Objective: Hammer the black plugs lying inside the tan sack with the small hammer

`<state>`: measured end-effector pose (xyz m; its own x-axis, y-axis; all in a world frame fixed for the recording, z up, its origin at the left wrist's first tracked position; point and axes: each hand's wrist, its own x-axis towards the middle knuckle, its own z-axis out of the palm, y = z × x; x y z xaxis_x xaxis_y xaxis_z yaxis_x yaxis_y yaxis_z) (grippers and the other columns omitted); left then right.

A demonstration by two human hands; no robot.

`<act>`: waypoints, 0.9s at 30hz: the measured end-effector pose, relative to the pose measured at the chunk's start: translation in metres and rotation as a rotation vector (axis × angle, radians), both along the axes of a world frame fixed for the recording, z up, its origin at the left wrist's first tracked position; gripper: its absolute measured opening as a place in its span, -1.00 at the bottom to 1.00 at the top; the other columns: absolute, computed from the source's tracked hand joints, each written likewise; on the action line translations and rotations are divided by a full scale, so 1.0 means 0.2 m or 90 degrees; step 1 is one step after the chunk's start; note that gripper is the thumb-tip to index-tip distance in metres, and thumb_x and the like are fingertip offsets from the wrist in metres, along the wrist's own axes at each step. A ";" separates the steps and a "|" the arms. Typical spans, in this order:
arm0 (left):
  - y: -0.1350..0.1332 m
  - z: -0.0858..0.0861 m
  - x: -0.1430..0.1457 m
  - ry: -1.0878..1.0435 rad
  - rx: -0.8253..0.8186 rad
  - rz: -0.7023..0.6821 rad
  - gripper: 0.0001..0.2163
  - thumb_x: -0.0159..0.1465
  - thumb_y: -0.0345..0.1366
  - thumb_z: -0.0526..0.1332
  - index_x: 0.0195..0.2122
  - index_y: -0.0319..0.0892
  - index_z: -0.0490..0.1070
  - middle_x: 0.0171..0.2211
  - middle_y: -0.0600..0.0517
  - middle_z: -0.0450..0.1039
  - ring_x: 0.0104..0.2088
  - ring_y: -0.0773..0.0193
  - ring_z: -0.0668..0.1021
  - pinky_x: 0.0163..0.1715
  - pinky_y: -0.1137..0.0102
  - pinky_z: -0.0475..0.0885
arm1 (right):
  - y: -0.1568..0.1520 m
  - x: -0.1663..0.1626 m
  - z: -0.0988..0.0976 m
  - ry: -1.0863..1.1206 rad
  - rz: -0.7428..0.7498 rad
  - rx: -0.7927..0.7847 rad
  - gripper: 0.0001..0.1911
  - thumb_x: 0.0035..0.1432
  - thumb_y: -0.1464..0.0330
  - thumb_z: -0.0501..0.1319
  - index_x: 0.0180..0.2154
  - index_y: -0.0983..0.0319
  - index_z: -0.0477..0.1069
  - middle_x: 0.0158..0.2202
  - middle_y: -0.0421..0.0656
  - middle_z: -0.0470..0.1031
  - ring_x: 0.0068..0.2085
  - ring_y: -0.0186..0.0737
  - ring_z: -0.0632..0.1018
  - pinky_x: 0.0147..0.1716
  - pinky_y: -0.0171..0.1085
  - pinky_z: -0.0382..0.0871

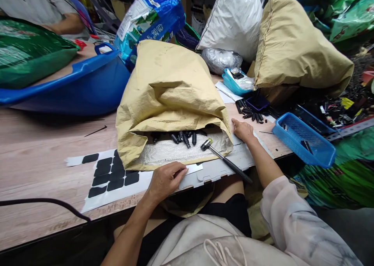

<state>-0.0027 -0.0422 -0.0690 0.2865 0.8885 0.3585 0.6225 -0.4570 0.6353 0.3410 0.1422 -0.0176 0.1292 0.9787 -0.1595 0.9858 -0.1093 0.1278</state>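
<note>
A tan woven sack [175,75] lies on the table with its mouth facing me, and several black plastic pieces [187,138] show inside on the silvery lining. My left hand [168,180] rests just in front of the sack's mouth, fingers curled together over a white paper strip [195,168]; whatever lies under the fingertips is hidden. Beside the sack's right edge, my right hand [243,130] leans with the index finger stretched out and nothing visible in it. A small hammer [224,159] with a black handle lies between my hands, its head on the sack's lip.
A sheet with black stickers [112,174] lies left. A blue tub [96,81] stands beyond it. Loose black pieces [253,112] and a blue basket [305,139] are right, below another tan sack [298,44]. A co-worker's arm [68,24] shows at back left.
</note>
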 end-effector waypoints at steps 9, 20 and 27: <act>0.00 0.00 0.00 0.006 -0.004 -0.003 -0.80 0.42 -0.26 0.18 -0.31 -0.11 0.57 -0.36 0.07 0.66 -0.37 0.29 0.64 -0.34 0.44 0.44 | 0.00 -0.01 0.00 0.007 -0.004 0.013 -0.39 0.48 0.09 -0.05 0.47 0.02 0.13 0.12 0.09 0.59 0.12 0.05 0.59 0.10 -0.04 0.37; -0.01 0.00 0.00 0.002 0.002 -0.001 -0.80 0.43 -0.26 0.19 -0.31 -0.11 0.56 -0.36 0.08 0.65 -0.38 0.30 0.64 -0.33 0.44 0.42 | -0.04 -0.02 -0.07 -0.002 -0.041 0.076 -0.40 0.48 0.11 -0.03 0.46 0.02 0.17 0.07 0.06 0.62 0.07 0.01 0.60 0.06 -0.11 0.39; -0.01 0.01 0.00 0.009 -0.006 0.006 -0.80 0.43 -0.25 0.19 -0.31 -0.11 0.56 -0.36 0.07 0.65 -0.38 0.29 0.64 -0.34 0.43 0.42 | -0.04 -0.02 -0.08 0.001 -0.050 0.097 -0.42 0.46 0.15 0.01 0.44 0.02 0.22 0.06 0.05 0.63 0.05 0.01 0.61 0.03 -0.12 0.40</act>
